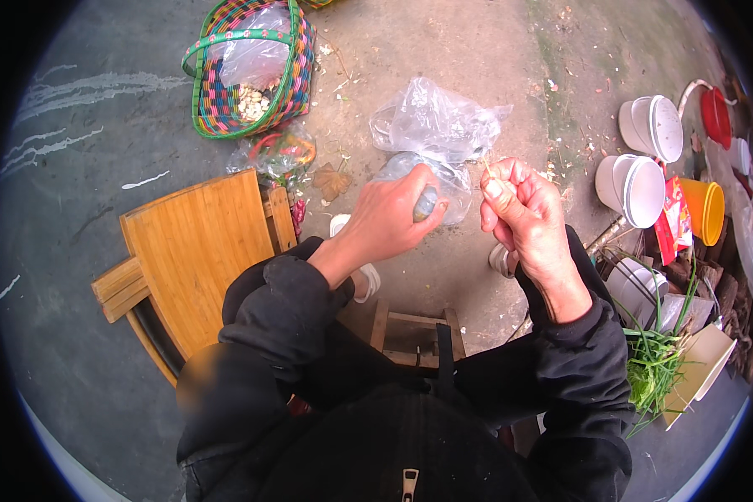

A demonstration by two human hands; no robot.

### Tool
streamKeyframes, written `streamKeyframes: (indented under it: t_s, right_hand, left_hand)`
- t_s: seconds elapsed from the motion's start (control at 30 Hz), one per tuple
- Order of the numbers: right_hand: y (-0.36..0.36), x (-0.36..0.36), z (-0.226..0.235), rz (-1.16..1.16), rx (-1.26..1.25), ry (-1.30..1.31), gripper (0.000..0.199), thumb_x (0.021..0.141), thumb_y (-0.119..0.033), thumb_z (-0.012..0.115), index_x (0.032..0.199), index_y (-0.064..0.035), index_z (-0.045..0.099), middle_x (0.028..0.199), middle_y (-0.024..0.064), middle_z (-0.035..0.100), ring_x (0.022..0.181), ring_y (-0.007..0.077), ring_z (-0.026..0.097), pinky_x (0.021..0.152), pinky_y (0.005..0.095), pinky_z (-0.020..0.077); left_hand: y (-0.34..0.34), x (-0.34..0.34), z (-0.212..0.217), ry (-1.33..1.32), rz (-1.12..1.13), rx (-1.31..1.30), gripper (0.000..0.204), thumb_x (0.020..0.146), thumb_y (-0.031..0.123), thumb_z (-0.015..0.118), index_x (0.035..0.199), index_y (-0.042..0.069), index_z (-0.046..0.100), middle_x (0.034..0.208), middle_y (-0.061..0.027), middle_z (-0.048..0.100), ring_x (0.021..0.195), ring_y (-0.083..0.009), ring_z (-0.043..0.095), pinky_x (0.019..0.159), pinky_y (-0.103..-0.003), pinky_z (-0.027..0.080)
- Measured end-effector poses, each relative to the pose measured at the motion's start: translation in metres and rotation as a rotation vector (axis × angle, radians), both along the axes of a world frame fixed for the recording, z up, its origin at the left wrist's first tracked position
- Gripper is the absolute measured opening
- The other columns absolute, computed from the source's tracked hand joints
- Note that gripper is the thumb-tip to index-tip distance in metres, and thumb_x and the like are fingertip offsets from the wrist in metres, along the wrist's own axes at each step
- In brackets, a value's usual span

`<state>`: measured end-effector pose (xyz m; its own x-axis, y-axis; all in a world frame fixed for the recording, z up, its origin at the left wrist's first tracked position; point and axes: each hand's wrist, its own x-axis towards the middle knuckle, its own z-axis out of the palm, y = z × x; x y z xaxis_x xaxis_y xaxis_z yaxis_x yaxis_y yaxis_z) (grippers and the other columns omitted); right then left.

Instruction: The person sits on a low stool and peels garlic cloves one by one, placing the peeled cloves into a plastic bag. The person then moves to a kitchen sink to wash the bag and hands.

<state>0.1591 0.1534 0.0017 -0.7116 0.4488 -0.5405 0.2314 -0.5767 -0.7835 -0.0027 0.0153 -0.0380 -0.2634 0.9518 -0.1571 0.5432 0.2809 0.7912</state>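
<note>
**Both hands raised over concrete floor, each closed on a small item**

Left hand: forearm enters from lower centre in a black sleeve, wrist extended forward and to the right. Fingers curled down and closed around a small greyish rounded object, only its end visible past the knuckles; what it is cannot be told.

Right hand: forearm rises from lower right, also black-sleeved, back of hand toward the camera. Fingers bunched into a tight fist, thumb pressed on top, pinching a small pale piece with a thin stalk sticking out at the top. The two hands are near each other, not touching.

Just beyond the hands, on the floor, lies a crumpled clear plastic bag. Further off to the upper left stands a multicoloured woven basket with another clear bag and pale bits inside. A low bamboo stool sits to the person's left. To the right: stacked white bowls, an orange cup and a bunch of green stalks.
</note>
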Motion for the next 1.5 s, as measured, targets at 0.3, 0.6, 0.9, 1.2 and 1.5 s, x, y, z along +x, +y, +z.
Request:
streamKeyframes:
  t_s: [0.3,0.6,0.9,1.2,1.5]
  right_hand:
    - [0.035,0.006,0.008,0.238,0.076,-0.307,0.016,0.098,-0.016,0.063,0.108,-0.0038,0.065,0.068,-0.0054,0.06,0.054,0.0023,0.049,0.049,0.0194,0.0342]
    - [0.036,0.023,-0.023,0.411,1.04,-0.451,0.016,0.092,-0.008,0.061,0.108,-0.0036,0.06,0.074,0.0249,0.064,0.075,0.0447,0.064,0.064,0.0479,0.0499]
    - [0.035,0.01,-0.023,0.368,1.14,-0.49,0.008,0.093,-0.007,0.059,0.1,-0.0057,0.058,0.076,0.0245,0.064,0.077,0.0449,0.064,0.062,0.0496,0.0498]
    - [0.053,0.034,-0.031,0.515,1.014,-0.606,0.011,0.092,-0.009,0.058,0.103,-0.0064,0.056,0.075,0.0229,0.065,0.076,0.044,0.065,0.064,0.0505,0.05]
    - [0.097,0.076,-0.16,0.489,0.279,-0.714,0.011,0.096,-0.017,0.056,0.096,-0.0069,0.061,0.074,0.0078,0.071,0.068,0.0199,0.069,0.061,0.0381,0.0518]
  left_hand:
    - [-0.035,-0.026,-0.041,-0.037,0.104,-0.19,0.029,0.09,0.034,0.067,0.101,0.009,0.058,0.082,-0.0201,0.066,0.081,-0.0395,0.066,0.07,-0.045,0.05]
    - [-0.102,-0.016,-0.212,-0.435,0.503,-0.617,0.034,0.082,0.029,0.068,0.105,0.005,0.06,0.094,-0.0197,0.068,0.093,-0.0358,0.066,0.082,-0.042,0.049]
    - [-0.084,0.038,-0.285,-0.094,0.563,-0.41,0.05,0.084,0.031,0.07,0.125,0.007,0.054,0.106,-0.0242,0.066,0.104,-0.0409,0.063,0.092,-0.044,0.048]
    - [-0.04,-0.047,-0.276,-0.042,0.807,-0.103,0.023,0.094,0.022,0.058,0.1,0.003,0.069,0.086,-0.0184,0.07,0.087,-0.0365,0.068,0.078,-0.043,0.051]
    - [0.09,-0.078,-0.303,-0.682,0.536,-0.334,0.026,0.094,0.019,0.058,0.107,0.001,0.072,0.094,-0.0113,0.074,0.076,-0.017,0.069,0.067,-0.031,0.053]
